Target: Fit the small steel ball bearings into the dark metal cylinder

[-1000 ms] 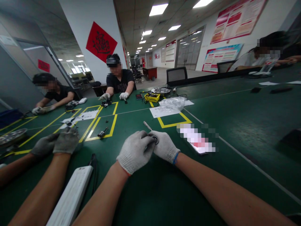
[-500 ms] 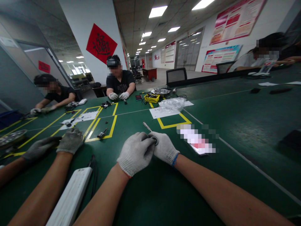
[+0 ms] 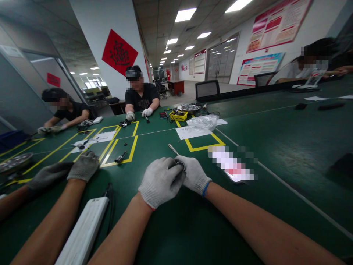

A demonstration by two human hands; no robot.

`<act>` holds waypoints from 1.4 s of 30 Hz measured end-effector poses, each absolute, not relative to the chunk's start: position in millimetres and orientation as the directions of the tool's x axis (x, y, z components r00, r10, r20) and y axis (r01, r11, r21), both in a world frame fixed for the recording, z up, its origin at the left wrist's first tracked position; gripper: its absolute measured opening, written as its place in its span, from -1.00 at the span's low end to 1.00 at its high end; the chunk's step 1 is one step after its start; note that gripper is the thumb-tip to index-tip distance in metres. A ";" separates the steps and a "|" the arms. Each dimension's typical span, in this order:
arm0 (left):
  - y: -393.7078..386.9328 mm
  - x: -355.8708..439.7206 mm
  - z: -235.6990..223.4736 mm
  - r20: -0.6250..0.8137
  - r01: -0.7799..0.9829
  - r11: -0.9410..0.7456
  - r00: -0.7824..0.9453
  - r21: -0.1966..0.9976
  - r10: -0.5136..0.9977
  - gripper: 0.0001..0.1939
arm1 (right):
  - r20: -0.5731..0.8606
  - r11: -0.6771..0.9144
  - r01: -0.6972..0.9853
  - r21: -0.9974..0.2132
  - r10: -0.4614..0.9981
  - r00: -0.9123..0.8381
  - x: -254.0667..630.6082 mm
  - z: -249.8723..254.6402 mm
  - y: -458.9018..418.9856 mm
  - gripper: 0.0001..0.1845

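Observation:
In white knit gloves, my left hand [image 3: 162, 181] and my right hand [image 3: 195, 175] meet over the green table. Both are closed, their fingertips together around a small round part [image 3: 181, 165] with a dark centre and a shiny rim. Most of that part is hidden by the gloves. Just beyond the fingers a slim silver rod [image 3: 173, 149] with a textured end points away to the left; whether it joins the round part I cannot tell. A phone [image 3: 233, 165], partly blurred out, lies to the right of my right hand.
A white power strip [image 3: 84, 230] lies left of my left forearm. Beside it a co-worker's gloved hands [image 3: 82, 165] rest on the table. A dark metal fitting [image 3: 120, 158] sits within yellow tape. Clear plastic wrap [image 3: 202, 122] covers paper farther back.
My hands stay together on the round part, with only a slight shift of the fingers. Across the table, a co-worker's hand has moved left toward small dark parts.

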State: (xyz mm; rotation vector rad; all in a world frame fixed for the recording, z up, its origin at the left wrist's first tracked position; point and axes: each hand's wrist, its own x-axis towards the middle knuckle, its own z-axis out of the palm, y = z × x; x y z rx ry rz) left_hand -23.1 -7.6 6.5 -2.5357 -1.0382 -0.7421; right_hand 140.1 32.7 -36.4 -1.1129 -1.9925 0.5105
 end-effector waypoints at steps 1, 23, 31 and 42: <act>-7.5 -22.9 6.5 0.564 0.716 -0.693 0.609 -0.087 0.558 -0.72 | 0.437 0.539 0.526 -0.658 0.842 -0.317 140.5 -36.6 32.8 -0.88; -7.7 -25.9 4.6 0.663 0.704 -0.703 0.482 0.095 0.573 -0.79 | 0.394 0.472 0.572 -0.671 0.880 -0.265 136.8 -32.3 31.1 -0.87; -7.7 -25.1 4.1 0.618 0.737 -0.676 0.537 -0.013 0.574 -0.77 | 0.390 0.480 0.575 -0.662 0.876 -0.282 136.6 -30.1 29.1 -0.90; -8.6 -23.6 5.9 0.602 0.711 -0.701 0.584 -0.057 0.544 -0.78 | 0.386 0.472 0.573 -0.670 0.881 -0.274 136.5 -29.9 28.2 -0.92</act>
